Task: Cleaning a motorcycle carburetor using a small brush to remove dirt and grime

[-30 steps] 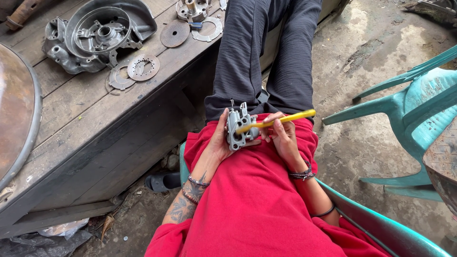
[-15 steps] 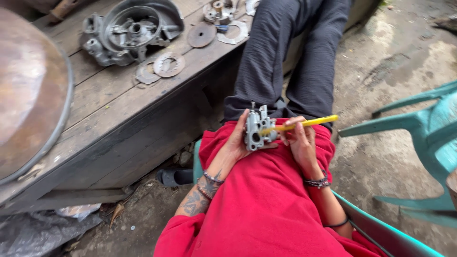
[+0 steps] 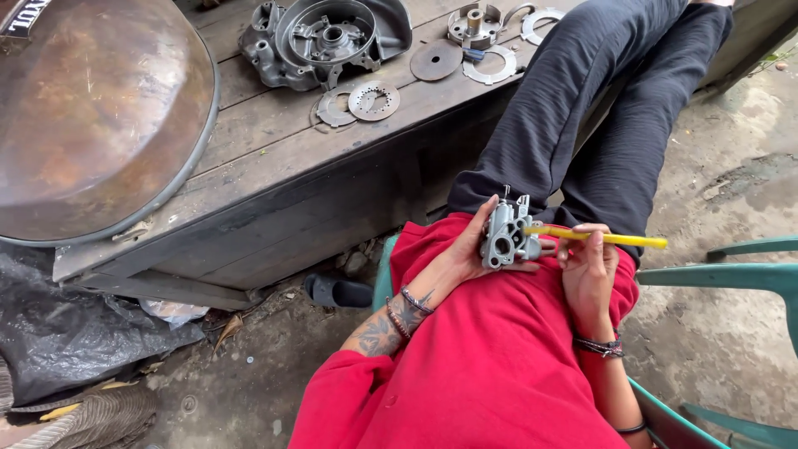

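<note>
Fingers [image 3: 490, 218] cradling ridged grey cast-metal part [image 3: 507, 237], slim yellow, perhaps plastic, tool [image 3: 598, 238]

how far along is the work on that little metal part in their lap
Done: an engine casing and loose discs already lie apart on the wooden bench. In hand: the left hand grips a small grey metal part while the right hand puts a yellow-handled tool to its side. Left: the part looks whole, with fittings attached; how deep the tool tip sits cannot be seen.
</note>
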